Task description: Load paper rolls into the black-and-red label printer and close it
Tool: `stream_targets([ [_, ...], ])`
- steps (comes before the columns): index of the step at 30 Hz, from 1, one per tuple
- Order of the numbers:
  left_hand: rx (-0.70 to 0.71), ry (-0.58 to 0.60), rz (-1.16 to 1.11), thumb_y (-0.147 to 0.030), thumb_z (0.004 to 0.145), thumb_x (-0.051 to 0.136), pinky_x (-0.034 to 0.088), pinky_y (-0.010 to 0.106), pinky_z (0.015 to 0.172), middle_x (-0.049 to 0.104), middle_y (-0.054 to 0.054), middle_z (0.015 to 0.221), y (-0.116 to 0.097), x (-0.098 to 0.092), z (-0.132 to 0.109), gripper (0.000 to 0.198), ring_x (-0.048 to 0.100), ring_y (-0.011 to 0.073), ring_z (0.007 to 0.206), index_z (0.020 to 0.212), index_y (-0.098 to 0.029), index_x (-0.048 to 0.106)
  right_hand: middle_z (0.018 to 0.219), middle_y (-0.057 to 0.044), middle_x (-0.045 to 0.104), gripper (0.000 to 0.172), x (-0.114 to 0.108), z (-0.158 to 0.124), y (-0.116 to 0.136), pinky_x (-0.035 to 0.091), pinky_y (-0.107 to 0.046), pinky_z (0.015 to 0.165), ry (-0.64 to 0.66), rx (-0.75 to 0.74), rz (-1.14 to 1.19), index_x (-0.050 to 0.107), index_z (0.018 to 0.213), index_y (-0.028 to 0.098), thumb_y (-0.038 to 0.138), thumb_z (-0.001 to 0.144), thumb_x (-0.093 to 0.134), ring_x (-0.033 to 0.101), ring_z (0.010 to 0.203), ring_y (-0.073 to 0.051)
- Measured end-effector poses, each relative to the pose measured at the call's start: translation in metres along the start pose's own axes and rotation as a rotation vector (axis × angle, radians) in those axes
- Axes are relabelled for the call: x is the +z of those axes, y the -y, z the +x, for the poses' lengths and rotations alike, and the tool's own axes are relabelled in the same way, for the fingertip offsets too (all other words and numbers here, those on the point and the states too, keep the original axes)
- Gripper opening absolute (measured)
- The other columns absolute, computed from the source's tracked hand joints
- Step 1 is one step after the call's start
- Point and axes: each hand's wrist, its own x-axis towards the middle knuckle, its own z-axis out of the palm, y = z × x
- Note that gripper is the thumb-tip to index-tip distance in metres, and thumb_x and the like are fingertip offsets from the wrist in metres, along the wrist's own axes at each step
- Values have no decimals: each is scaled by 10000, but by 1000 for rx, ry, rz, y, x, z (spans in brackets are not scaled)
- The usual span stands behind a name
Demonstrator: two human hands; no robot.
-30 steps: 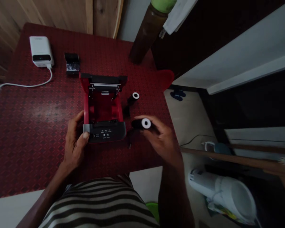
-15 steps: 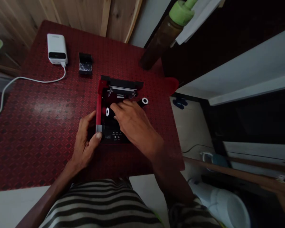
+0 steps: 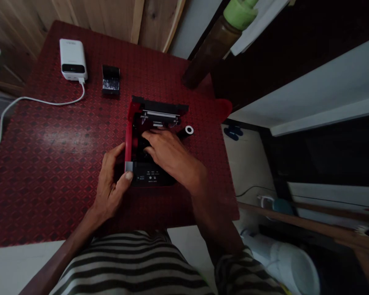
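A red and black machine that looks like a small printer (image 3: pixel 153 175) stands on the table with its lid up and its dark inside exposed. My left hand (image 3: pixel 112 180) braces its left side, fingers along the red wall and thumb on the front corner. Inside the machine, my right hand (image 3: pixel 167 153) is closed, thumb and fingers around a dark roll that it largely covers. At the machine's right side, the white-ringed end of a black roll (image 3: pixel 189 130) shows; I cannot tell whether it is the same roll.
Beyond the machine lies a small black piece with a shiny front (image 3: pixel 111 80). A white power bank (image 3: pixel 73 59) with a white cable is at the back left. A tall brown bottle with a green top (image 3: pixel 215 47) stands at the table's back right, near its edge (image 3: pixel 229 172).
My right hand has moved slightly left and down into the machine. The white ring at the roll's left end, visible before, is now out of sight. My left hand keeps its place.
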Motion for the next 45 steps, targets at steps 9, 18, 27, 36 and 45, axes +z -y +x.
stream_targets([
  [9,-98,0,-34,-705,1140,696,603,616,1264,726,146,1657,-7,-6,2,711,722,414,1500,1715,-290,649,1264,-98,896,240,-31,-32,-3,624,-482,1163,28,-218,245,859,1160,212,70,1161,666,794,1219,-278],
  [18,-90,-166,-117,-808,1100,715,583,598,1297,767,144,1638,-16,-11,54,690,737,404,1525,1549,-288,776,994,-39,808,226,-10,-45,-3,584,-374,985,-242,-219,285,738,1013,220,69,1162,658,708,954,-210],
  [27,-178,-274,-174,-587,1251,524,584,451,1106,875,72,1165,-44,11,149,539,789,243,1112,1047,-146,756,1030,-52,836,315,1,-69,9,671,-385,953,-406,-158,68,823,1227,227,58,1217,557,755,980,-222],
  [36,-315,-182,-344,-451,832,973,544,540,1336,848,64,1492,-40,-5,89,554,729,356,1497,1349,-298,848,1074,-98,903,287,9,-95,29,704,-374,831,-650,-225,-129,854,1068,196,39,1183,643,811,938,-229],
  [45,-400,-18,-334,-496,939,950,520,642,1405,732,160,1721,-24,-9,48,764,665,423,1648,1630,-242,747,1451,-116,910,298,18,-94,25,716,-511,1165,-614,-110,-3,843,1160,250,30,1160,644,851,1416,-302],
])
